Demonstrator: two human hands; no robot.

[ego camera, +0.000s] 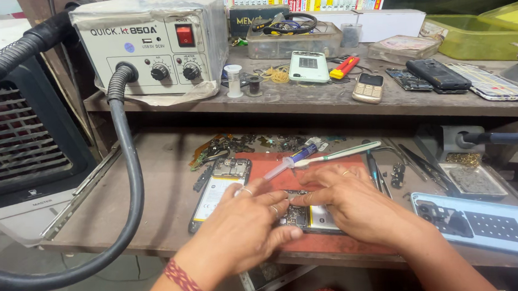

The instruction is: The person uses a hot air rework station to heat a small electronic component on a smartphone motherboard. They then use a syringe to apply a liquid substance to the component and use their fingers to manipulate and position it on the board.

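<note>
Red mat (337,242) at shelf's front edge: left hand (246,230) and right hand (352,202), fingers half-curled, press opened phone (302,216), gripping nothing.

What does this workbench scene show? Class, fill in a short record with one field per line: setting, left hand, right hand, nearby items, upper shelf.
Setting: a cluttered repair bench with a red mat.
Left hand: fingers pressing on an opened phone.
Right hand: fingertips on the same phone.
Nearby items: second opened phone, syringe, toothbrush, tweezers.
Upper shelf: hot-air station with black hose, keypad phone.
</note>
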